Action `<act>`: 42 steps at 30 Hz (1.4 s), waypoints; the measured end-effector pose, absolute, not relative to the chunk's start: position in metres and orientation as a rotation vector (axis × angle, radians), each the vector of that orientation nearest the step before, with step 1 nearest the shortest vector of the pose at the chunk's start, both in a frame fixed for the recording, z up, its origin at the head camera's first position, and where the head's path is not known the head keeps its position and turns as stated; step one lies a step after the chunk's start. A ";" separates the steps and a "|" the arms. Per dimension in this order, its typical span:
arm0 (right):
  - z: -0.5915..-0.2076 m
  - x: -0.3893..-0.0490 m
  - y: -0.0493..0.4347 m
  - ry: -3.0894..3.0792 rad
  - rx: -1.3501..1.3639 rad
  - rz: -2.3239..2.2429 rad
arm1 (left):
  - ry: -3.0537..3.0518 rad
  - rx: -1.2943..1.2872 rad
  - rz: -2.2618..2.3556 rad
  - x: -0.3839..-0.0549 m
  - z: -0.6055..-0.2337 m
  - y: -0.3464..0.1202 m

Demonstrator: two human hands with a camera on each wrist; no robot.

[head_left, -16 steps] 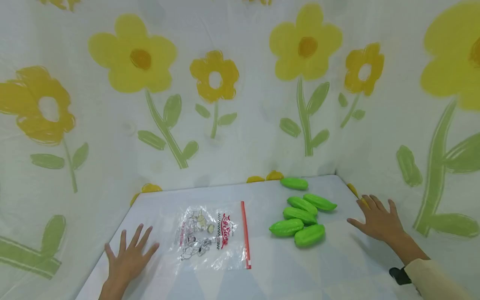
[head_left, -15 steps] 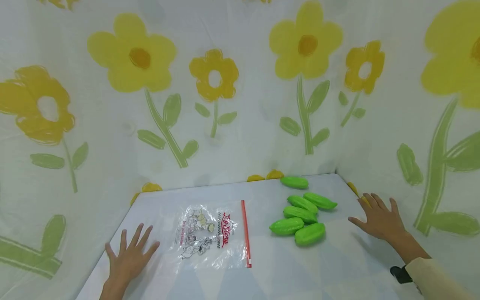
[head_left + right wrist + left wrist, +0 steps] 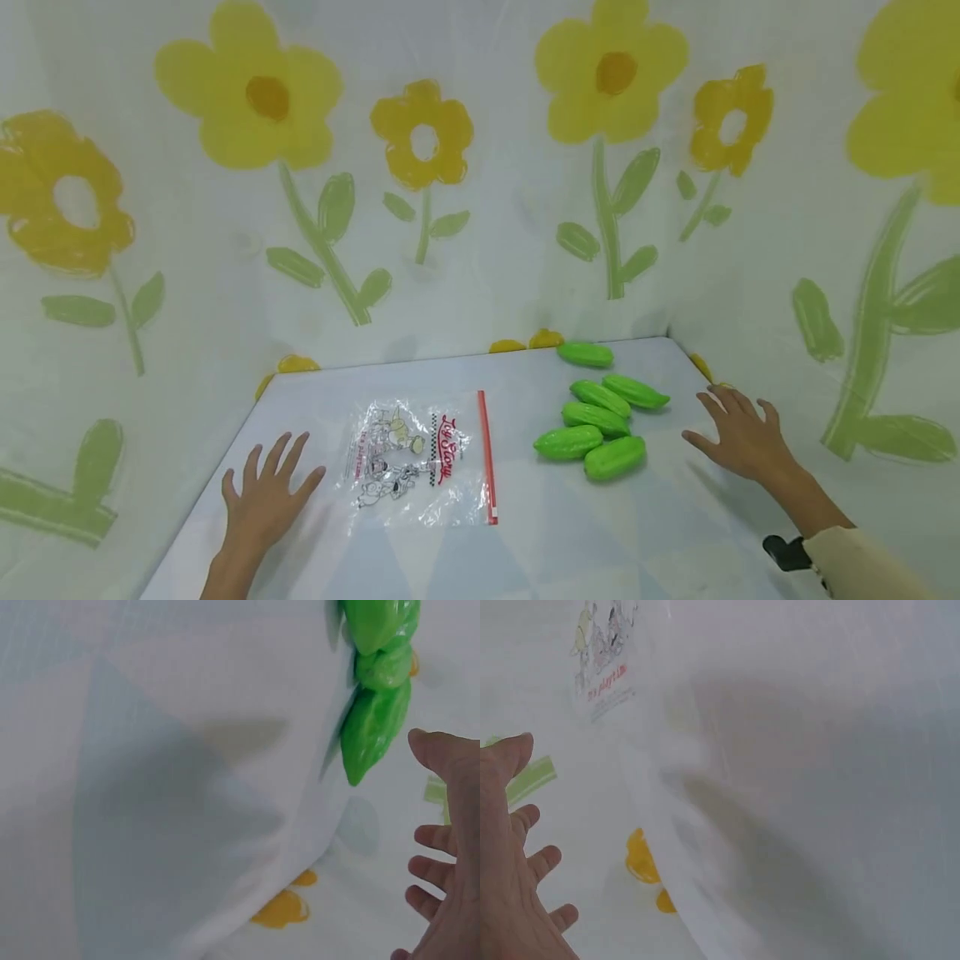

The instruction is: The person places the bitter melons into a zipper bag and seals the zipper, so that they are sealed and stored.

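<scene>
A clear zip bag [image 3: 405, 467] with cartoon figures, red lettering and a red slider strip lies flat at the table's middle left. To its right are several bright green ridged fruits, bitter-melon-like [image 3: 615, 457], grouped loosely, with one farther back near the table's rear edge. My left hand [image 3: 262, 500] hovers left of the bag, fingers spread and slightly bent, holding nothing. On the right side, my right hand [image 3: 742, 437] is held over the table beside the green fruits, its fingers apart and nothing in them. Both wrist views show the hands off the tabletop, above their shadows.
The table [image 3: 450, 567] has a pale cover with faint blue triangles. Fabric walls [image 3: 480, 292] printed with yellow flowers close it in at the back and both sides. A black band [image 3: 786, 552] sits at the right sleeve's cuff.
Both hands have lifted slightly and their fingers have bent a little; the right hand has shifted slightly left. The head view has tilted a bit. The bag and green fruits stay put.
</scene>
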State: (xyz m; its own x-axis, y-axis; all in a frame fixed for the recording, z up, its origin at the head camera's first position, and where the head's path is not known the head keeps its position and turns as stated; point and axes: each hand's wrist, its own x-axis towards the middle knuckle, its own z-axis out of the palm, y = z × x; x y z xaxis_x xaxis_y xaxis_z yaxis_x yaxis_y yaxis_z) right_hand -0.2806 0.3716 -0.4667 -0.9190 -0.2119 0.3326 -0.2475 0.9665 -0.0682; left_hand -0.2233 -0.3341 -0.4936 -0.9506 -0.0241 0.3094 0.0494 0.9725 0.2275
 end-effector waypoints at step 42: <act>-0.472 -0.271 0.211 -2.508 0.618 0.531 | -2.664 -0.213 -0.704 -0.256 -0.513 -0.184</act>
State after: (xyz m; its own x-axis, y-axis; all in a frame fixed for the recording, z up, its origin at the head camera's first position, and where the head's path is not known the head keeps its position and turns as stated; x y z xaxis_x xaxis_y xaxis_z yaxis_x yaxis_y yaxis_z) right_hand -0.2712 0.2113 -0.4723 -0.7724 -0.3203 0.5485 -0.5151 0.8211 -0.2459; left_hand -0.2555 -0.1836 -0.5130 -0.9178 0.0492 0.3939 0.2374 0.8634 0.4452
